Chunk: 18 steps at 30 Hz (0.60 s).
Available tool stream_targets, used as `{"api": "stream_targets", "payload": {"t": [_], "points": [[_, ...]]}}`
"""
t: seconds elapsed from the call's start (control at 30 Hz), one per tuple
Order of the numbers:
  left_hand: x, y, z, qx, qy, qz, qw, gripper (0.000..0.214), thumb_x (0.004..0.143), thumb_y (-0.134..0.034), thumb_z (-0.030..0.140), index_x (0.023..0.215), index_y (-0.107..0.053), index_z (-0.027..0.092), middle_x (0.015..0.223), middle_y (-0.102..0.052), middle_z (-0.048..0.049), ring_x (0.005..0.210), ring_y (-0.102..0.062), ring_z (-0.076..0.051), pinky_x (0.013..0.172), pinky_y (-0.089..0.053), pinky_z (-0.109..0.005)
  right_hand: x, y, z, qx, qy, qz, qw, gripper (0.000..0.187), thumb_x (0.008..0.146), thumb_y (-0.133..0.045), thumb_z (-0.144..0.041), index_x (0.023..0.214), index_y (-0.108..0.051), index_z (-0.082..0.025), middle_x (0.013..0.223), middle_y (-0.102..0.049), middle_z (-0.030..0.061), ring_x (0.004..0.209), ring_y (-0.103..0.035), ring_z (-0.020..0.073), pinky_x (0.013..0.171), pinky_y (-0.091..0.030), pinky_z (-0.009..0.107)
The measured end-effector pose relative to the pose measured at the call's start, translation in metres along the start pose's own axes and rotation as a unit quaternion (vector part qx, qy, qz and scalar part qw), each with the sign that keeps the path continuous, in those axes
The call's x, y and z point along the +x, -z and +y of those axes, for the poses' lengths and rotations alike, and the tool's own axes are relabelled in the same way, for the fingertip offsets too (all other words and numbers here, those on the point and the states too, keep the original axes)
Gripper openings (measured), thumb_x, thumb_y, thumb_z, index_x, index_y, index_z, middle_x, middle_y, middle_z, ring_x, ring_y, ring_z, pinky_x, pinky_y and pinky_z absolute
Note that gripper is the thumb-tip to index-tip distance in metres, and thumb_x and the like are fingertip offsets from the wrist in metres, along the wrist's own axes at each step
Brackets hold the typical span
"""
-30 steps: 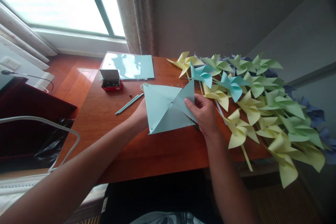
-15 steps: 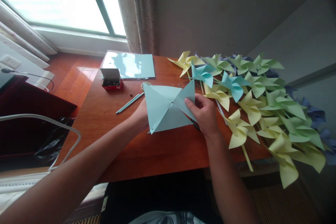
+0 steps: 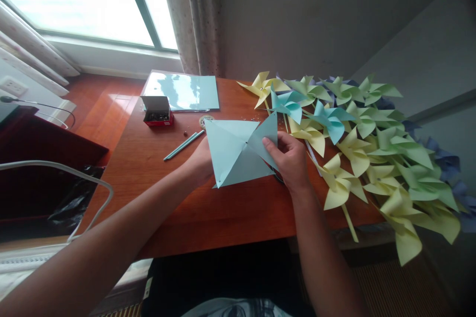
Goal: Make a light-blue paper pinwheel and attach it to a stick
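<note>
A light blue square of paper (image 3: 238,158) is held above the desk, cut from its corners toward a small hole in the middle, with holes at some corners. My right hand (image 3: 292,158) pinches its right side, thumb on top near one cut flap. My left hand (image 3: 203,162) reaches behind the left part of the paper, which hides its fingers. Just left of the paper lie rolled blue paper sticks (image 3: 184,146). A roll of tape (image 3: 204,121) sits by the paper's upper left corner. Something dark shows partly under my right hand.
Several yellow, green, blue and purple paper pinwheels (image 3: 336,183) are heaped over the right side of the wooden desk (image 3: 230,218). An open red box (image 3: 158,116) of small dark pieces stands at the left. Behind it lie blue sheets in a clear sleeve (image 3: 201,93). A white cable (image 3: 74,164) loops at far left.
The blue paper has shifted slightly to the right and turned a little, with both hands moving along. My right thumb keeps its place on the flap.
</note>
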State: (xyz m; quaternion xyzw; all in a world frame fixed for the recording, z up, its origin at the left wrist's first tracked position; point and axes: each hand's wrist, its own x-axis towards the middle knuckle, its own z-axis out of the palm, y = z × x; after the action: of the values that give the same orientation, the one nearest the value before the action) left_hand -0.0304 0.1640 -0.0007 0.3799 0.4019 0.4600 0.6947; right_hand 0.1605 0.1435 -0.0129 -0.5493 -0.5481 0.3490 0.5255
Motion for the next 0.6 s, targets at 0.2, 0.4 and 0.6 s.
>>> {"api": "stream_targets", "payload": {"t": [0.2,0.4,0.6], "points": [[-0.0004,0.0009,-0.0006,0.004,0.001,-0.022,1.000,0.027,0.060,-0.090,0.027,0.075,-0.072,0.014,0.068,-0.072,-0.0027,0.067,-0.059,-0.016,0.065,-0.050,-0.029,-0.0004,0.0000,-0.0009,-0.016,0.009,0.005,1.000,0.020,0.085,-0.070,-0.039,0.079,-0.067,-0.021,0.072,-0.064,-0.0009,0.066,-0.055,0.0167,0.061,-0.045,0.028],[0.0019,0.0060,-0.0044,0.004,0.007,-0.030,1.000,0.022,0.069,-0.086,0.030,0.077,-0.073,0.014,0.069,-0.072,-0.0032,0.063,-0.059,-0.016,0.067,-0.051,-0.030,-0.0006,-0.0002,-0.0006,-0.030,0.012,0.005,0.999,0.020,0.086,-0.070,-0.040,0.078,-0.067,-0.022,0.070,-0.063,-0.0014,0.064,-0.054,0.0165,0.062,-0.044,0.029],[0.0026,0.0045,-0.0037,-0.008,0.010,-0.017,1.000,0.024,0.063,-0.088,0.028,0.070,-0.069,0.015,0.063,-0.068,-0.0015,0.062,-0.056,-0.015,0.063,-0.048,-0.029,-0.0009,0.0004,-0.0027,-0.027,0.014,0.006,1.000,0.019,0.085,-0.070,-0.038,0.078,-0.068,-0.021,0.070,-0.064,-0.0011,0.065,-0.055,0.0170,0.061,-0.045,0.029]]}}
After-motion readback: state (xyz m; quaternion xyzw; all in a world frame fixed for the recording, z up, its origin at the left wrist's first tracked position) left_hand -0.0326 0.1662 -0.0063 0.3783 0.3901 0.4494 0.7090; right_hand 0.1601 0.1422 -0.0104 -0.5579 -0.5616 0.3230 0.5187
